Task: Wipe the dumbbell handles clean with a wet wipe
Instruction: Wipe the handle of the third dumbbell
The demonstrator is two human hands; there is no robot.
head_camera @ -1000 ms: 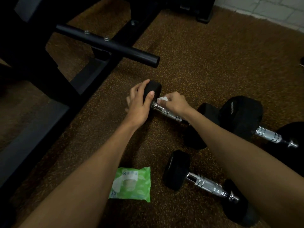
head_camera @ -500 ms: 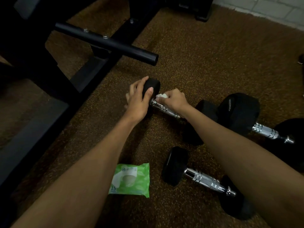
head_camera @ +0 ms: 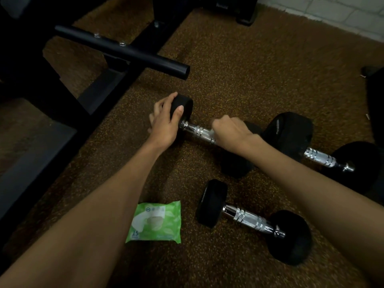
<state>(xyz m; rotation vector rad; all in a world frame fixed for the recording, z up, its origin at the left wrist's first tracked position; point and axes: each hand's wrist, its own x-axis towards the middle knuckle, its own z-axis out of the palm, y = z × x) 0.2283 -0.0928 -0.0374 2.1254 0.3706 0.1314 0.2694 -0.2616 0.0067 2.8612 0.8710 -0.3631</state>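
Note:
A black dumbbell with a chrome handle (head_camera: 198, 130) lies on the speckled floor. My left hand (head_camera: 166, 121) grips its far black head (head_camera: 182, 107). My right hand (head_camera: 230, 132) is closed around the near end of that handle; the wet wipe is hidden inside the fist. A second dumbbell (head_camera: 249, 220) lies nearer to me, untouched. A third, larger dumbbell (head_camera: 320, 157) lies to the right, partly behind my right forearm.
A green pack of wet wipes (head_camera: 154, 223) lies on the floor between my forearms. A black bench frame with a round bar (head_camera: 124, 50) stands at the left and back. A white tiled wall (head_camera: 342, 15) runs along the top right.
My right hand slid along the chrome handle from the far head toward the near head. The white wipe, visible before, is now covered by the fist. My left hand kept its hold.

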